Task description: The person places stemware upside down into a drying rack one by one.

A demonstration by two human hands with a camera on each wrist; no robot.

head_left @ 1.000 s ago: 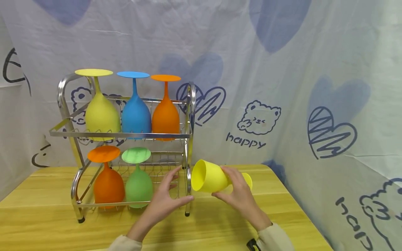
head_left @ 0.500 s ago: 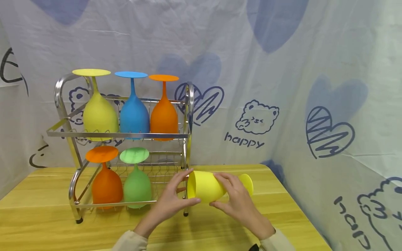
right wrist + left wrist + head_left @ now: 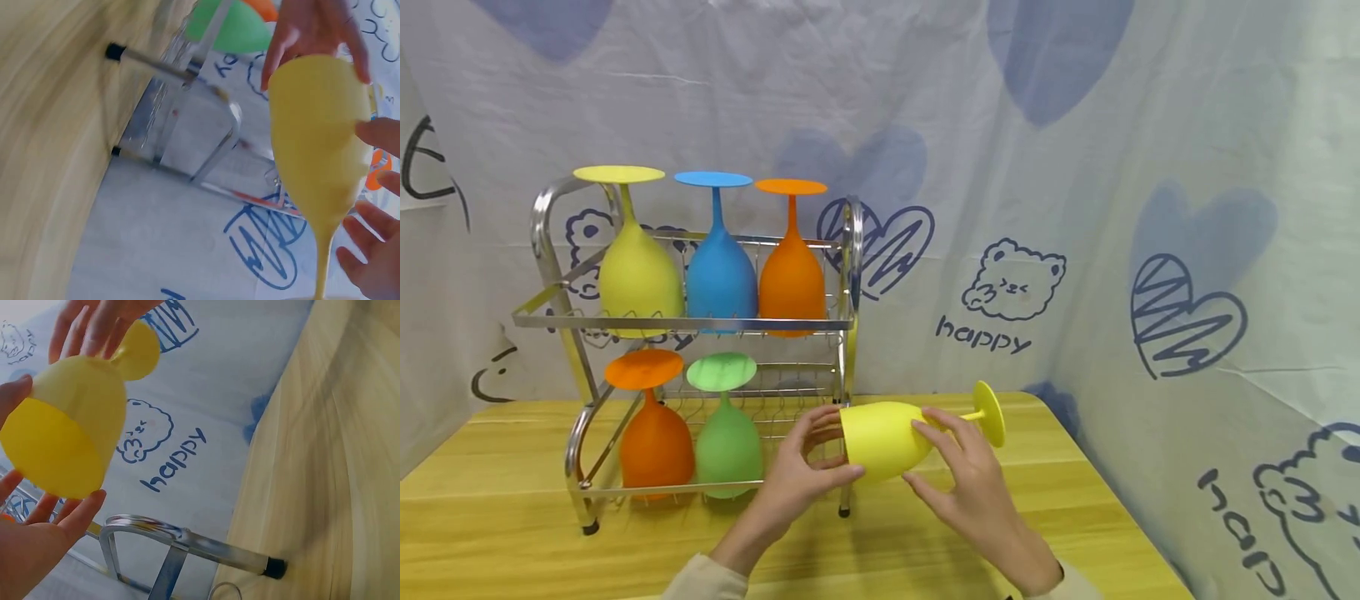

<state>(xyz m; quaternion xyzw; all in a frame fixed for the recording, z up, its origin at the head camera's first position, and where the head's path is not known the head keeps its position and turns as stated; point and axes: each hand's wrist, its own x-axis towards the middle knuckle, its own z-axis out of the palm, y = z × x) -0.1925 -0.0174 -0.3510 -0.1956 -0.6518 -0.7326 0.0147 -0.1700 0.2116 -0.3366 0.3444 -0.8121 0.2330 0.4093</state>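
A yellow plastic goblet (image 3: 886, 440) lies sideways in the air in front of the rack's right end, rim to the left and foot to the right. My left hand (image 3: 805, 477) grips it at the rim, thumb on one side and fingers on the other. At the lower bowl, near the stem, my right hand (image 3: 973, 492) holds it between thumb and fingers. The left wrist view looks into the mouth of the goblet (image 3: 103, 400). Along the bowl (image 3: 319, 137) in the right wrist view, both hands are seen around it.
A two-tier metal rack (image 3: 685, 322) stands on the wooden table (image 3: 490, 517). Upside-down yellow (image 3: 638, 275), blue (image 3: 721, 279) and orange goblets (image 3: 792, 283) fill its top tier. Below are orange (image 3: 657, 446) and green ones (image 3: 728, 446). A printed curtain (image 3: 955, 100) hangs behind.
My left hand has come to the goblet's rim and now holds it along with the right hand. The goblet has turned so that its mouth no longer faces the head camera.
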